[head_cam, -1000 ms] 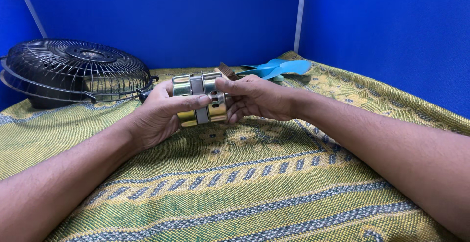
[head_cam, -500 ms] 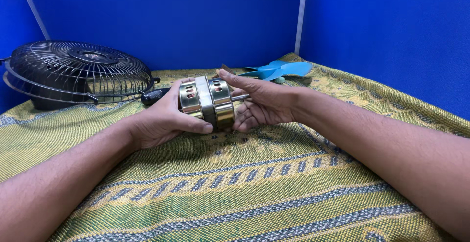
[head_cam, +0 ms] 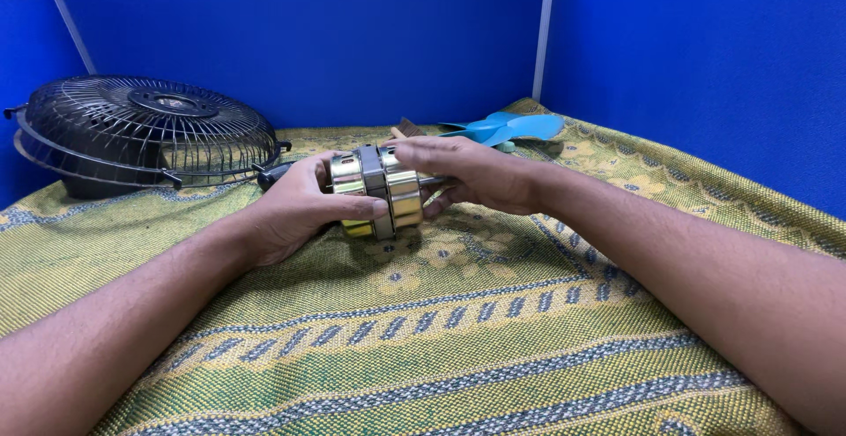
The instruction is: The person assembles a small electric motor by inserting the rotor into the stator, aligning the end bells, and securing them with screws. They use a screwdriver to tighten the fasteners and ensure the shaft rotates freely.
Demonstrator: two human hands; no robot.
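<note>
Over the middle of the patterned green-yellow cloth [head_cam: 423,339], both hands hold a small fan motor [head_cam: 377,191]; brass-coloured cylinder with a grey band round its middle, lifted just off the cloth or barely resting on it, cannot tell which. The left hand [head_cam: 295,207] is closed round the motor's left end and underside, thumb laid across the front toward the grey band; a firm grasp. The right hand [head_cam: 471,171] lies over the top and right end, fingers stretched flat rather than curled; it touches the motor and the thin shaft [head_cam: 434,180] sticking out to the right, more a steadying contact than a clench.

What has changed: a second ago the motor sat broadside between two cupped hands, thumbs on top; half a second ago it was turned so one end faced the camera; now it is turned back sideways, shaft pointing right, and the right hand has slid from cupping behind it to resting on top. So the motor is being rotated in hand and looked over; it has not left the spot in front of the person.

Round about: black wire fan guard [head_cam: 145,132] at far left, well apart from the hands; light blue fan blade [head_cam: 507,127] behind the right hand, near the blue wall [head_cam: 291,30]; both untouched.
</note>
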